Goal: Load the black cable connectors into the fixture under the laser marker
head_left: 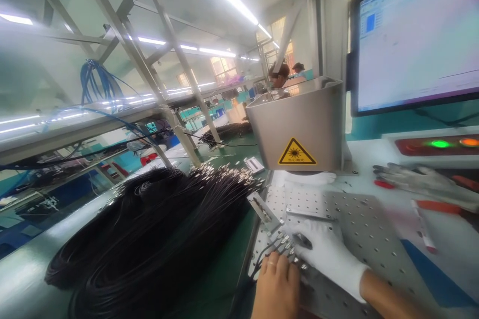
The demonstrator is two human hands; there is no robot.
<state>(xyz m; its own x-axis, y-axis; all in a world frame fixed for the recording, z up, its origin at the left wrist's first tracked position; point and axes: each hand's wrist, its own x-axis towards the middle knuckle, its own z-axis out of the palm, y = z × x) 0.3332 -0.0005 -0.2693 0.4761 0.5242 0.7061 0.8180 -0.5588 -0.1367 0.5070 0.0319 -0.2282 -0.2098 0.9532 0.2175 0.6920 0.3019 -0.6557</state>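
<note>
I count two hands at work: my bare left hand (pixel 277 284) and my right hand (pixel 329 254) in one white glove. Between them I see a single small bunch of cable ends (pixel 288 249); the metal tips are too blurred for me to number. One perforated metal plate (pixel 359 239) lies under them, with one small flat fixture (pixel 264 211) at its corner. One big heap of black cables (pixel 149 239) sits to the left, far too many strands to count. I see one grey laser housing (pixel 299 124) bearing one yellow warning sticker (pixel 297 152), one monitor (pixel 415 35), two lit lamps, one green (pixel 440 144) and one orange (pixel 469 142), one spare grey glove (pixel 422 182), and two people (pixel 288 74) in the distance.
</note>
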